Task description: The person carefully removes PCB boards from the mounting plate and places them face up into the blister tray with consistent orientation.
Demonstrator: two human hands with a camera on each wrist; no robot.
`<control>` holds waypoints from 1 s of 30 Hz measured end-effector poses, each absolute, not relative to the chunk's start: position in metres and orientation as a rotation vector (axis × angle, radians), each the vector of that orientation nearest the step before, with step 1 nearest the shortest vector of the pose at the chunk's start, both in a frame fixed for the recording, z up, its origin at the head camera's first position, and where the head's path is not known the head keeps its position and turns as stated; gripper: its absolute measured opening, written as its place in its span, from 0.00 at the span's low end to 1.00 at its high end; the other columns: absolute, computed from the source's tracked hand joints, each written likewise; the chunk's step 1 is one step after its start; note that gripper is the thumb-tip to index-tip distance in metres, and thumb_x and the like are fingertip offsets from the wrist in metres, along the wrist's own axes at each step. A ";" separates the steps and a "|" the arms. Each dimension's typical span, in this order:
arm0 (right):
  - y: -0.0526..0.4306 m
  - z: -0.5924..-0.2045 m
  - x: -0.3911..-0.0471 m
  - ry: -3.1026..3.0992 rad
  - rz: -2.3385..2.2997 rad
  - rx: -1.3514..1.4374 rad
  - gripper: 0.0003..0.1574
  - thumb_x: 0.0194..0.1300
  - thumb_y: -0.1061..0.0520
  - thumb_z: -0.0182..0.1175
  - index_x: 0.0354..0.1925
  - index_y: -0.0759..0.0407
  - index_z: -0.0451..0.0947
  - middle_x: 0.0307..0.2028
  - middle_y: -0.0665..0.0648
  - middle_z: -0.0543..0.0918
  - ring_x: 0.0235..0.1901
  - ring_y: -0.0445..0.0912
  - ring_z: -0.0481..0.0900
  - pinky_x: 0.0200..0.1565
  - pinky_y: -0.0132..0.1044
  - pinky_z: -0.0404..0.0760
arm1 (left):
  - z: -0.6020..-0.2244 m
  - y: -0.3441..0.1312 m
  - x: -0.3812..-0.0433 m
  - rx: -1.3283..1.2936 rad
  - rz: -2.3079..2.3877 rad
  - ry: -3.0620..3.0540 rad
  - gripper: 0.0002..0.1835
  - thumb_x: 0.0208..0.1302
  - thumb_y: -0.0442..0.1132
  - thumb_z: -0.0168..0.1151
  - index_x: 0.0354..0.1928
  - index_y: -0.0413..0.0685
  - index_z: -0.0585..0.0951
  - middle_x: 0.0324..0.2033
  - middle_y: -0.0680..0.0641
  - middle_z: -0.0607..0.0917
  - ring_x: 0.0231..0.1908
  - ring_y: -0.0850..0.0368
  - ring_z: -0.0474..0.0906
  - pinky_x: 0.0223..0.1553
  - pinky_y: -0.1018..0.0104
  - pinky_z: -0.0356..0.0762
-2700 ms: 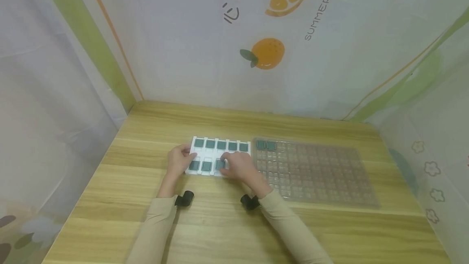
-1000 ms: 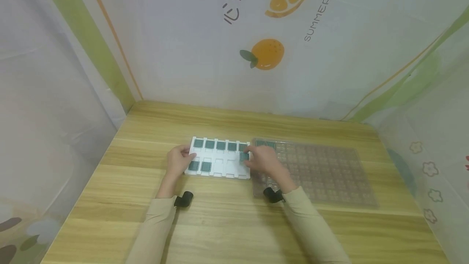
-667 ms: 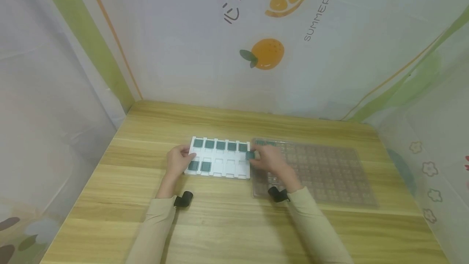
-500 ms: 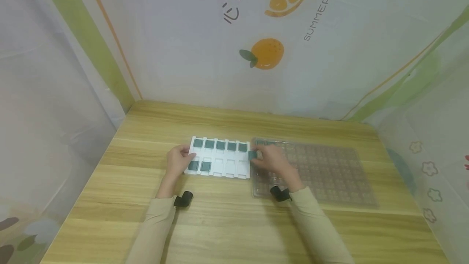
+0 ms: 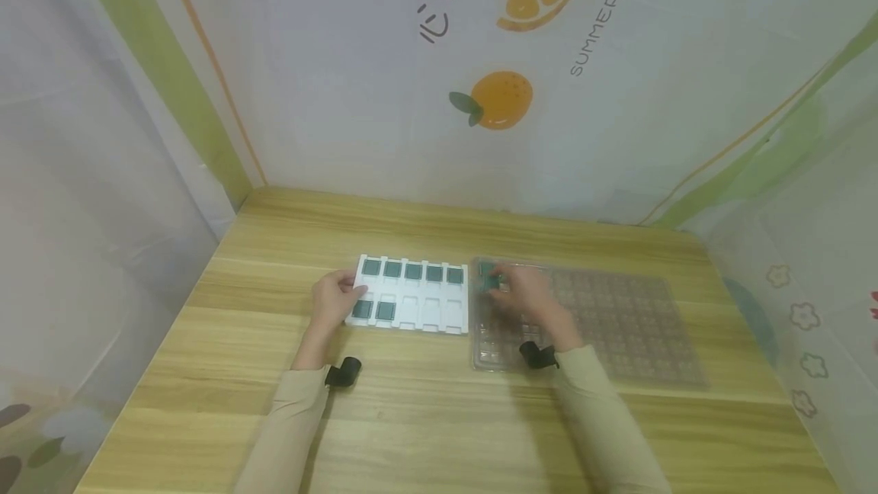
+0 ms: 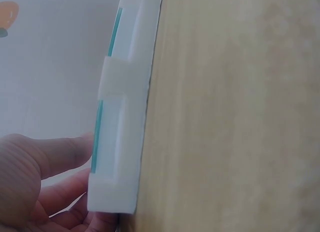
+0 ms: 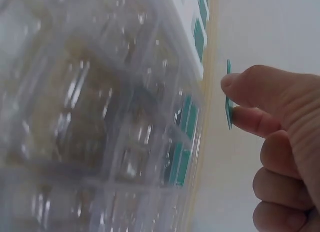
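My left hand [image 5: 334, 300] grips the left end of a white tray [image 5: 461, 290], thumb on top; the left wrist view shows the tray's edge with thin green chips [image 6: 97, 137] in its slots. Green square chips [image 5: 413, 272] fill the tray's far row, and two more chips [image 5: 386, 311] sit at the left of the near row. My right hand [image 5: 527, 296] pinches one thin green chip [image 7: 229, 112] between thumb and finger, held above the far left corner of a clear compartment tray [image 5: 638, 326]. Two chips [image 7: 181, 164] lie in that tray.
The clear tray, with many small compartments, lies just right of the white tray on the wooden table [image 5: 411, 418]. A printed curtain [image 5: 329, 97] hangs behind the table and at both sides. Black wrist cameras [image 5: 345, 372] sit on both forearms.
My right hand has taken a chip from the white tray's near row and carried it right, over the clear tray. My left hand stays at the white tray's left end.
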State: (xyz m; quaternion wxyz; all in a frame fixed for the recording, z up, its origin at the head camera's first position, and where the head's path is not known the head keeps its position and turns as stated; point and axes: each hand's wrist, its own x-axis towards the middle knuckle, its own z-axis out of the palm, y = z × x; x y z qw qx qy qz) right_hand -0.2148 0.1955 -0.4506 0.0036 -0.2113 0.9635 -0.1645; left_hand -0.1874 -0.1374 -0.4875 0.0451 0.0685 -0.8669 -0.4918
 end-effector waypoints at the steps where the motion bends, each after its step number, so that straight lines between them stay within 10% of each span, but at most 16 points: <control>1: 0.198 -0.451 -0.216 3.020 -0.518 -0.648 0.20 0.56 0.52 0.67 0.45 0.61 0.80 0.37 0.57 0.85 0.31 0.48 0.81 0.34 0.41 0.80 | -0.487 -0.137 -0.187 0.208 -1.499 -2.648 0.19 0.56 0.29 0.64 0.49 0.25 0.76 0.40 0.30 0.81 0.39 0.40 0.78 0.41 0.53 0.78; 30: 0.252 -0.453 -0.240 3.042 -0.325 -0.468 0.22 0.57 0.53 0.65 0.47 0.66 0.77 0.34 0.62 0.83 0.29 0.52 0.78 0.33 0.47 0.78 | -0.489 -0.138 -0.187 0.206 -1.501 -2.636 0.19 0.55 0.29 0.65 0.48 0.25 0.77 0.40 0.30 0.81 0.38 0.40 0.79 0.41 0.53 0.78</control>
